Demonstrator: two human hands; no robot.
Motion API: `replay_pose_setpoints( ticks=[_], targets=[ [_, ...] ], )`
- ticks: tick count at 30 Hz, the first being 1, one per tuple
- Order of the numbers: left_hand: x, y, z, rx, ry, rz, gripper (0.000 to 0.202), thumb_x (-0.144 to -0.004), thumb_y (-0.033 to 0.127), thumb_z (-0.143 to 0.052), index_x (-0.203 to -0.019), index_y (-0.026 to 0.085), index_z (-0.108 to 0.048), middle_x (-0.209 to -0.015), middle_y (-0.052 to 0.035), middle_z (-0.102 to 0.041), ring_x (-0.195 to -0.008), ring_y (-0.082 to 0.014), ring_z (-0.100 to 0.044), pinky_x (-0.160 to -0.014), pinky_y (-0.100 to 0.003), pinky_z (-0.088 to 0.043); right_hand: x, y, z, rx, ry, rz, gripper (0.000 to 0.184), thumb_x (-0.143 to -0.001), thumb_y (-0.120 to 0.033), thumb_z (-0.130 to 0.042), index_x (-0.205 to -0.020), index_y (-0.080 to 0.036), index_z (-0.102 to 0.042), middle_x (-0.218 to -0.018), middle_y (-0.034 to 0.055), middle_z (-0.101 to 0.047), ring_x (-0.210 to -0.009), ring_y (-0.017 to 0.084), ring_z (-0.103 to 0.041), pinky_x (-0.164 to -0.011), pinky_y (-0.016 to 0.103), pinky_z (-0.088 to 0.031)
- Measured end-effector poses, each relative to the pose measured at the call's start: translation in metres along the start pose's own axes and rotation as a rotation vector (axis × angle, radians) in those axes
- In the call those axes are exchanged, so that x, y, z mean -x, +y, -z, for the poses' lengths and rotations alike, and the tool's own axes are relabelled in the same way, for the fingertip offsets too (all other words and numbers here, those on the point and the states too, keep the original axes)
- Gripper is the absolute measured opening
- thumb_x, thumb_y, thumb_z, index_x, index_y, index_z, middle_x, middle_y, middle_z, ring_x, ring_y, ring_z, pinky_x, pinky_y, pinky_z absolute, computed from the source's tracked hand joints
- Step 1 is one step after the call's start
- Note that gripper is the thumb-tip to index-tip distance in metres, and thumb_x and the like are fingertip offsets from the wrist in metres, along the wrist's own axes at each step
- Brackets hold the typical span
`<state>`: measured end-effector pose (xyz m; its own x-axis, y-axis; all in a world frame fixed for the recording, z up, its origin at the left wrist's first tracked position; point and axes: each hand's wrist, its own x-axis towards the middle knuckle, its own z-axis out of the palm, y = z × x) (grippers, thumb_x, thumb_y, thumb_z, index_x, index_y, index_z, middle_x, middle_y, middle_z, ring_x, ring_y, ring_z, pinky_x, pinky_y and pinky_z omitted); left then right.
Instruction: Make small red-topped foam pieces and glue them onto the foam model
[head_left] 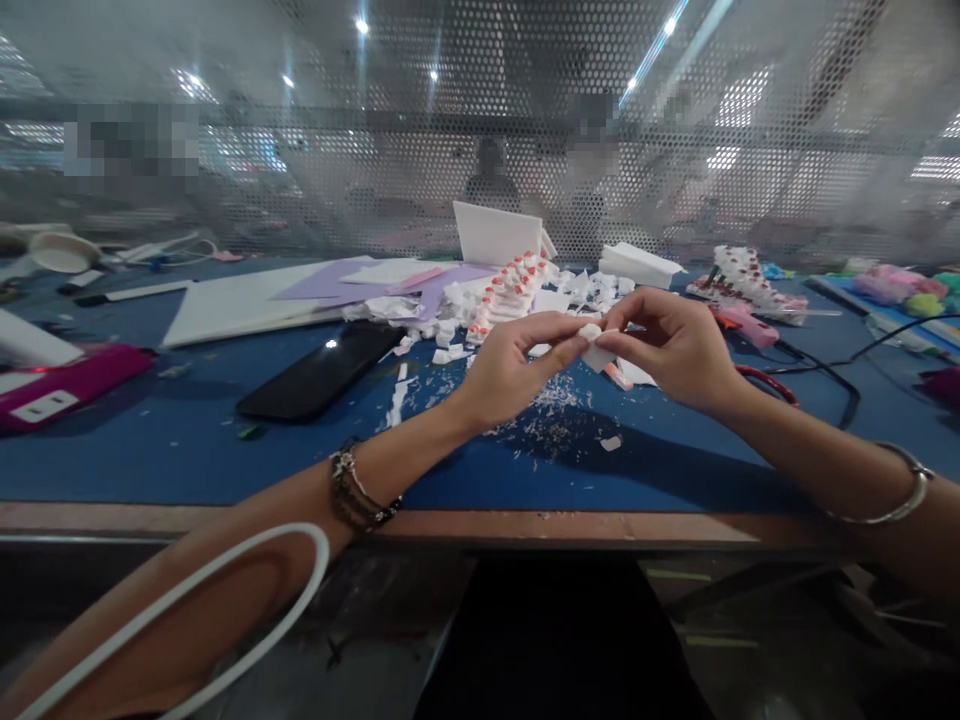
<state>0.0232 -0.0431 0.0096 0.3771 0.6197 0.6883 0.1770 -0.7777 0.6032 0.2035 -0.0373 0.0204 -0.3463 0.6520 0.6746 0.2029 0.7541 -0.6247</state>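
Both hands meet above the blue table (187, 450), pinching one small white foam piece (594, 349) between them. My left hand (517, 365) grips it from the left with thumb and fingertips. My right hand (671, 345) holds its other side, fingers curled. Just below lie white shavings (555, 415) and a small white scrap (610, 442). Behind the hands stands a row of small white pieces with red tips (510, 290) among torn white scraps.
A black phone (319, 372) lies left of the hands. White and purple sheets (300, 295) are behind it; a pink device (64, 385) sits far left. A pink tool (746, 325) and black cable (847, 385) lie right. A perforated screen (480, 130) backs the table.
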Motion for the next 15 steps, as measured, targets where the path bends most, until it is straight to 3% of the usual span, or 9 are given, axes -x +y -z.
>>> replay_pose_setpoints(
  ticks=[5,8,10,15],
  targets=[
    [-0.002,0.001,0.002,0.111,-0.002,0.039,0.021,-0.078,0.029,-0.059,-0.093,0.020,-0.068,-0.092,-0.0043,-0.069,-0.088,-0.0141,-0.062,-0.078,-0.024,-0.050,0.000,-0.001,0.002,-0.168,-0.119,-0.075,0.018,-0.073,-0.031,-0.063,-0.076,-0.016,-0.054,-0.063,-0.0034,-0.053,-0.049,0.004,-0.047,-0.044,0.019,-0.038],
    [-0.002,-0.003,0.002,0.164,0.002,0.075,0.028,-0.077,0.029,-0.060,-0.104,0.020,-0.063,-0.085,-0.0030,-0.070,-0.079,-0.0126,-0.063,-0.071,-0.023,-0.051,0.000,-0.001,0.002,-0.203,-0.129,-0.070,0.018,-0.074,-0.031,-0.063,-0.076,-0.016,-0.053,-0.065,-0.0027,-0.053,-0.053,0.005,-0.048,-0.045,0.018,-0.039],
    [-0.002,-0.006,0.001,0.193,0.005,0.093,0.032,-0.076,0.029,-0.061,-0.107,0.021,-0.061,-0.084,-0.0026,-0.069,-0.076,-0.0116,-0.063,-0.069,-0.022,-0.051,0.000,-0.001,0.001,-0.174,-0.114,-0.046,0.017,-0.074,-0.030,-0.062,-0.075,-0.016,-0.053,-0.067,-0.0022,-0.053,-0.057,0.005,-0.049,-0.049,0.018,-0.041],
    [-0.001,-0.011,-0.003,0.202,0.049,0.105,0.020,-0.073,0.029,-0.064,-0.090,0.020,-0.069,-0.092,-0.0048,-0.069,-0.084,-0.0126,-0.061,-0.075,-0.024,-0.050,0.001,0.002,0.000,0.013,-0.047,0.079,0.011,-0.076,-0.025,-0.060,-0.074,-0.016,-0.054,-0.070,-0.0017,-0.054,-0.064,0.006,-0.051,-0.057,0.018,-0.043]
  ],
)
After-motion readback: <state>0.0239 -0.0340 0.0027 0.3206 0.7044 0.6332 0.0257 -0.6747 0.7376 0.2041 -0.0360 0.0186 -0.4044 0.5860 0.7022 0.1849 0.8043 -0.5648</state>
